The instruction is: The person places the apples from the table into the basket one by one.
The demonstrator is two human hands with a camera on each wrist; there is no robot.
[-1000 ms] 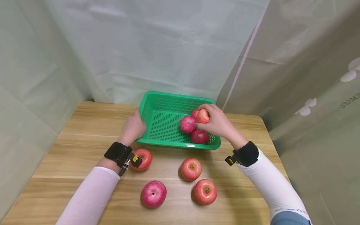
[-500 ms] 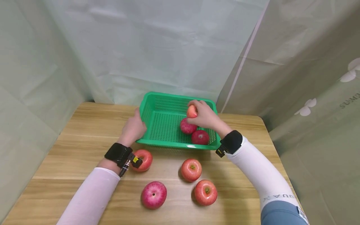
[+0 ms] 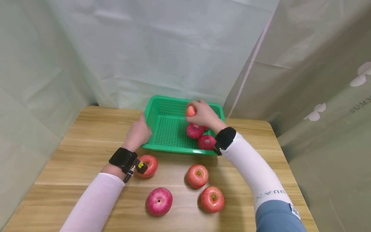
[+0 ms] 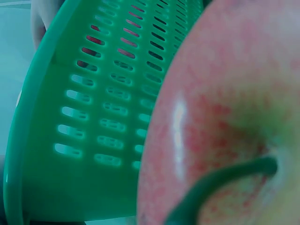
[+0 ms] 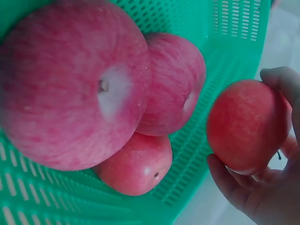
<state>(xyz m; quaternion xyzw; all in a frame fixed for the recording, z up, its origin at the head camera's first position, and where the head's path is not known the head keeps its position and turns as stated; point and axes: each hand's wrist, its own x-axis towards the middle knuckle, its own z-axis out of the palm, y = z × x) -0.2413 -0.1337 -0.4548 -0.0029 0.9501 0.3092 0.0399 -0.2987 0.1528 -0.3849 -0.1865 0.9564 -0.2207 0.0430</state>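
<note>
My left hand (image 3: 138, 132) grips the left rim of a green perforated basket (image 3: 166, 149) at the back of the table. My right hand (image 3: 204, 115) holds a red apple (image 3: 190, 111) between thumb and fingers, above the basket's inside and apart from its floor. The right wrist view also has this held apple (image 5: 248, 126), at its right side. Inside the basket's right part sit a dark pink apple (image 3: 195, 130), another dark pink apple (image 3: 206, 142) near the front wall, and a smaller red apple (image 5: 136, 166), mostly hidden by my right hand in the head view.
On the wooden table (image 3: 81, 148) in front of the basket lie a red apple (image 3: 149, 166) beside my left wrist, a pink apple (image 3: 159, 202) and two more red ones, one apple (image 3: 197, 176) behind the other apple (image 3: 212, 199). Pale sheeting (image 3: 174, 48) hangs behind.
My right hand has moved left and slightly away from me with the apple, from over the basket's right end toward its middle back. My left hand stays on the rim.
</note>
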